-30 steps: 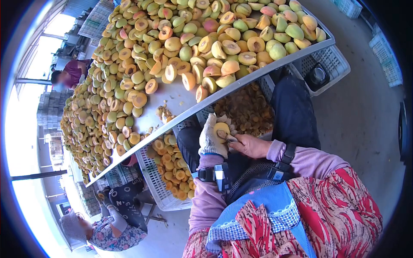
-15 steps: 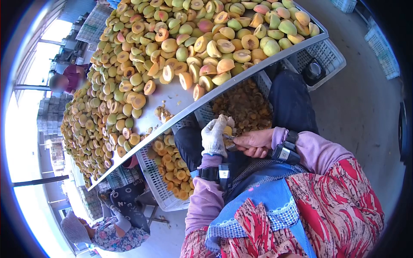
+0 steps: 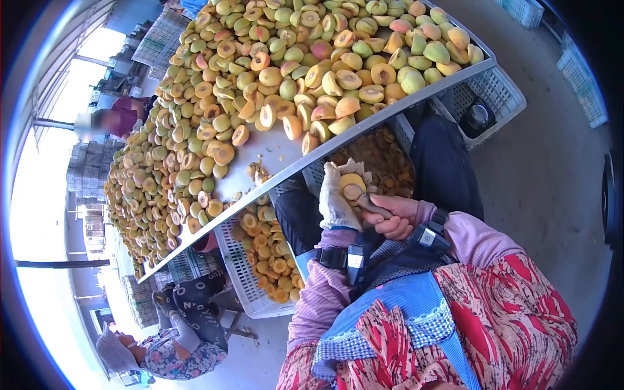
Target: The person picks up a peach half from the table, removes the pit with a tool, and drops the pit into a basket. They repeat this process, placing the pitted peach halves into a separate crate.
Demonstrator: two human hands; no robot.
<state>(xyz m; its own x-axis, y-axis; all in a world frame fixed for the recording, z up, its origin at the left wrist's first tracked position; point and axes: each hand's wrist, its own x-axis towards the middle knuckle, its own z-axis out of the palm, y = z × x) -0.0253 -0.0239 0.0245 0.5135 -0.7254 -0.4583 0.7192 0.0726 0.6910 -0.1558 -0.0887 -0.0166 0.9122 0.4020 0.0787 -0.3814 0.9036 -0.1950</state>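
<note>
My left hand [image 3: 336, 203], in a white knit glove, is closed around a peach half [image 3: 353, 179] with its cut yellow face turned up. My right hand [image 3: 394, 218], bare, grips the grey handle of a pitting spoon [image 3: 373, 207]. The spoon's rounded head lies against the cut face of the peach half. Both hands are above my lap, close to the table's edge. Just beyond them, a crate of peach scraps and pits [image 3: 383, 159] sits between my knees.
A metal-edged table [image 3: 257, 140] bears many peach halves [image 3: 305, 52]. Below it, a white crate [image 3: 240, 279] holds hollowed peach halves; another crate [image 3: 507, 97] holds a dark round container [image 3: 478, 116]. A co-worker [image 3: 175, 344] sits at lower left, another person [image 3: 127, 117] farther back.
My left hand has turned, bringing the peach half's cut face into view. The spoon in my right hand now meets that face. My head view has shifted slightly.
</note>
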